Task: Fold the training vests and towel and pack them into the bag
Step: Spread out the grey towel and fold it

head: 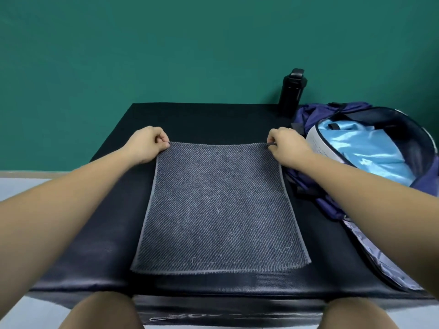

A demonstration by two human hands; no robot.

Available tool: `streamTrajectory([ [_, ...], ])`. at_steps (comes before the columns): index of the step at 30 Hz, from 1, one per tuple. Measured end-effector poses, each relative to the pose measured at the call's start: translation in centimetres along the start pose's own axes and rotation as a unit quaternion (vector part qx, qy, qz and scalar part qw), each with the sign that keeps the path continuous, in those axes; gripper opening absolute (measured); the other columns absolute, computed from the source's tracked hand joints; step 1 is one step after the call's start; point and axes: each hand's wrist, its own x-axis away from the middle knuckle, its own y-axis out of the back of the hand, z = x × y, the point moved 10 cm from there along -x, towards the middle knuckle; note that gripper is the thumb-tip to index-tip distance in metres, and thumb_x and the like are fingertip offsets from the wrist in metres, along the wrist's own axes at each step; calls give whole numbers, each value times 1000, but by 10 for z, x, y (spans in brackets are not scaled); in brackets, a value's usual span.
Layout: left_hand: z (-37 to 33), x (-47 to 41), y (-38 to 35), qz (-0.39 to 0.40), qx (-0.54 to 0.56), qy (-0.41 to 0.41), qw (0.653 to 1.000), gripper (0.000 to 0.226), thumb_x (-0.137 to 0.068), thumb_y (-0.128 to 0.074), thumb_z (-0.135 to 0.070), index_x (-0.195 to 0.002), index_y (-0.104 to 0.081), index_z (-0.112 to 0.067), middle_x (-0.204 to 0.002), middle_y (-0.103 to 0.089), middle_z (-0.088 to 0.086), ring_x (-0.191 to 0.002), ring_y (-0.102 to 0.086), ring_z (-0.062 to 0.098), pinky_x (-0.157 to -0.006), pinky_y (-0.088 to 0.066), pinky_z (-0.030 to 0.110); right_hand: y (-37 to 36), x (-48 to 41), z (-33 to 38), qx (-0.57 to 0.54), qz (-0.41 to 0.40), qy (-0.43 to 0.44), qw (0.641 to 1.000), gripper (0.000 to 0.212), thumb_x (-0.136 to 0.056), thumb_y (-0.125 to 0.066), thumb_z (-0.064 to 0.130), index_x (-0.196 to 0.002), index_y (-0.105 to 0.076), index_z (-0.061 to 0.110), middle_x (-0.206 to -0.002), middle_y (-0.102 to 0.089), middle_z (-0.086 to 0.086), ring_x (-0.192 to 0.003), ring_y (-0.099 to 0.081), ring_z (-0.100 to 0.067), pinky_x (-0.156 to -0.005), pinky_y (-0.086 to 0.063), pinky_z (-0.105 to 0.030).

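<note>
A grey ribbed towel [219, 210] lies flat on the black mat [99, 233], its near edge close to the mat's front. My left hand [147, 144] pinches the towel's far left corner. My right hand [286, 144] pinches the far right corner. To the right lies a dark blue bag [332, 205], unzipped and open, with light blue fabric [370, 153] inside it. Whether that fabric is a vest or the lining, I cannot tell.
A black bottle [292, 91] stands at the mat's far right corner against the green wall [166, 48]. The bag's open flap [380, 262] lies along the mat's right edge. My knees show under the mat's front edge.
</note>
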Motion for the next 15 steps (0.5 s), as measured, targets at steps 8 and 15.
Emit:
streamTrajectory([
  [8,-18,95,42,-38,55,-43,997,11,-98,-75,-27,-91,-68,-32,-97,-65,-6,-89,-62,15,-84,-50,37,51,92,5,-108,-71,42,991,8,-96,-73,19,-98,-68,24,-91,-62,5,-84,-60,-16,-79,-50,-38],
  [15,-38,193,46,-34,28,-116,992,20,-96,-78,-24,-88,-65,-38,-90,-62,-14,-91,-56,5,-80,-47,35,59,191,19,-148,-86,62,983,16,-94,-76,14,-98,-66,26,-88,-58,10,-86,-55,-12,-77,-45,-34],
])
